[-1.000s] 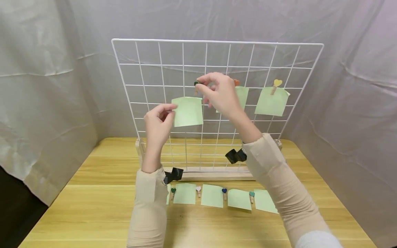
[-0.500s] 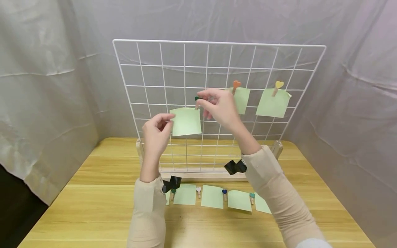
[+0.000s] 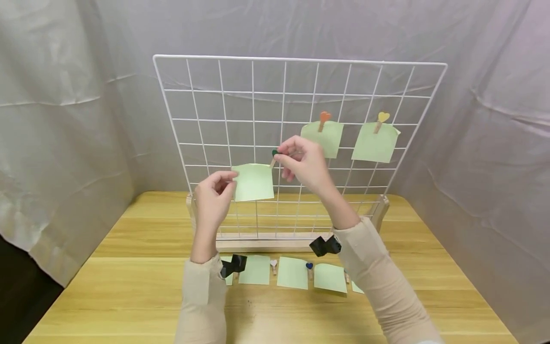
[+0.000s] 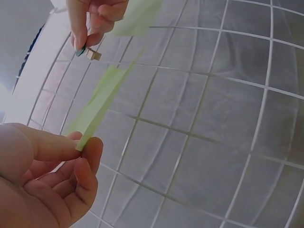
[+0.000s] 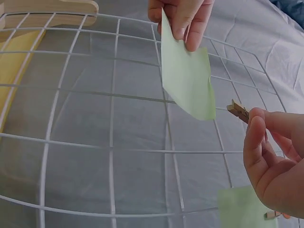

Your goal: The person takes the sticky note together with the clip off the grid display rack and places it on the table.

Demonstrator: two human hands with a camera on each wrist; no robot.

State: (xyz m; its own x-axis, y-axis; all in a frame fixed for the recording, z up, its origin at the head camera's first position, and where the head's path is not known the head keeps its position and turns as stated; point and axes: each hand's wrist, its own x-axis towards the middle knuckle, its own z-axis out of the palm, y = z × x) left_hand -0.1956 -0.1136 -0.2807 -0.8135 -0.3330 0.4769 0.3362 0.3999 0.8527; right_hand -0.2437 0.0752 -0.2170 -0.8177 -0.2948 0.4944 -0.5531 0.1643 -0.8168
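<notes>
My left hand pinches the left edge of a pale green sticky note, held up before a white wire grid. In the left wrist view the note stands edge-on between thumb and fingers. My right hand pinches a small wooden clothespin with a dark green heart, close to the note's top right corner. From the right wrist the clothespin appears apart from the note. Two more notes hang on the grid, under an orange-heart clothespin and a yellow-heart clothespin.
On the wooden table lies a row of green notes with heart clothespins between them, such as a white-heart one and a blue-heart one. The grid stands in a wooden base. Grey cloth surrounds the table.
Both hands have moved down along the grid, carrying the note and the green-heart clothespin lower. The orange-heart clothespin and its note have come out from behind my right hand.
</notes>
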